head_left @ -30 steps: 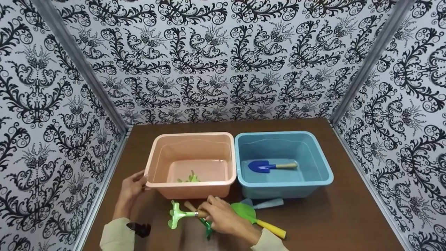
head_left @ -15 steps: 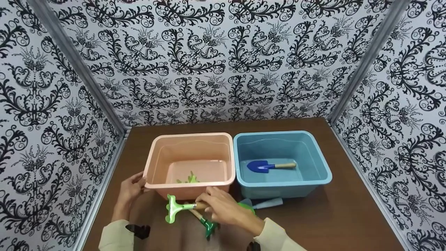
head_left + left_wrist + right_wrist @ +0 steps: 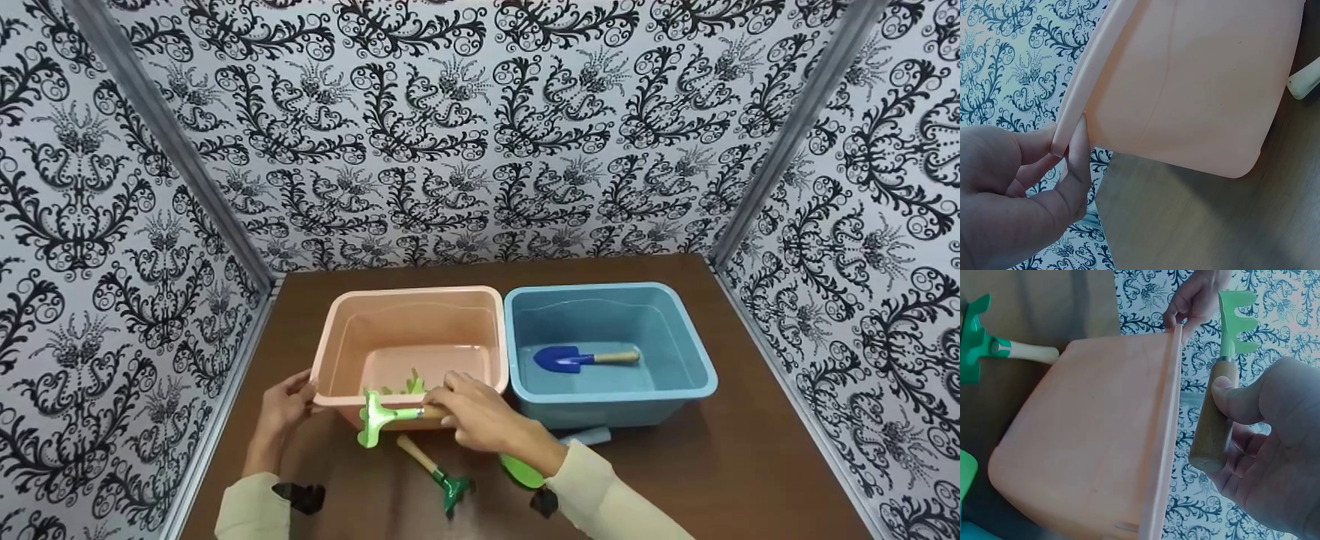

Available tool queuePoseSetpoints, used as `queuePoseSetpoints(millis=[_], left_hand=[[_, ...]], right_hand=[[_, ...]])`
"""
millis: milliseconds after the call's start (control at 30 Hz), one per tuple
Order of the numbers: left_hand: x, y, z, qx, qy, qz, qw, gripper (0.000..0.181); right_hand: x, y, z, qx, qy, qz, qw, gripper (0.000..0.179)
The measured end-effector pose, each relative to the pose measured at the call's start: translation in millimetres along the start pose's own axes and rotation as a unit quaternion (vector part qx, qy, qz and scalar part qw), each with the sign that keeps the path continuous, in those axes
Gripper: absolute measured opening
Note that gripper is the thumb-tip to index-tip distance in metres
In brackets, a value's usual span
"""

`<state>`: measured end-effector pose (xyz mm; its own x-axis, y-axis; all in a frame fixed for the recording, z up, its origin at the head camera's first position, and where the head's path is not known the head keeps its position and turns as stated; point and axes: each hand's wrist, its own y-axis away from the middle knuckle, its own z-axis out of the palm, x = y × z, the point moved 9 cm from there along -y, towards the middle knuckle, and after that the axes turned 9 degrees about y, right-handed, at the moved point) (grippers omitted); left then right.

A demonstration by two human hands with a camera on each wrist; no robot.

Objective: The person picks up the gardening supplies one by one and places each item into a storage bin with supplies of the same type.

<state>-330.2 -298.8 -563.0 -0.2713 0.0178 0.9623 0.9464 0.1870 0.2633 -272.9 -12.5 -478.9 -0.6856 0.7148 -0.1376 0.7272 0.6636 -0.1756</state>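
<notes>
My right hand (image 3: pixel 480 412) grips the wooden handle of a light green hand rake (image 3: pixel 376 418), held up in front of the peach basin's near rim. In the right wrist view the thumb presses along the rake's handle (image 3: pixel 1214 422), its tines pointing away. My left hand (image 3: pixel 283 405) pinches the near left corner of the peach basin (image 3: pixel 420 424) between thumb and fingers, as the left wrist view shows. Inside that basin lies another light green rake head (image 3: pixel 414 382), its lower part hidden by the rim. A dark green rake (image 3: pixel 452 487) with a wooden handle lies on the table before the basin.
A blue basin (image 3: pixel 611 409) stands against the peach one's right side, with a blue trowel (image 3: pixel 562 358) inside. Under my right forearm lie a bright green tool (image 3: pixel 522 471) and a grey-blue handle (image 3: pixel 589 436), partly covered. Patterned walls enclose the table (image 3: pixel 712 472).
My right hand has lifted the light green rake off the area over the dark green rake and up toward the peach basin's near rim. The left hand stays at the basin's corner.
</notes>
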Motion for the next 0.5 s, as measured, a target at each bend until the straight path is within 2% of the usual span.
queuePoseSetpoints(millis=[267, 500], left_hand=[[1.3, 2.9, 1.2, -0.001, 0.010, 0.001, 0.9999, 0.050], [1.6, 5.9, 2.1, -0.005, 0.024, 0.000, 0.9997, 0.051]], right_hand=[[12.1, -15.9, -12.4, 0.000, 0.002, 0.006, 1.0000, 0.035], [18.3, -22.4, -11.6, 0.005, -0.008, 0.006, 0.9999, 0.038]])
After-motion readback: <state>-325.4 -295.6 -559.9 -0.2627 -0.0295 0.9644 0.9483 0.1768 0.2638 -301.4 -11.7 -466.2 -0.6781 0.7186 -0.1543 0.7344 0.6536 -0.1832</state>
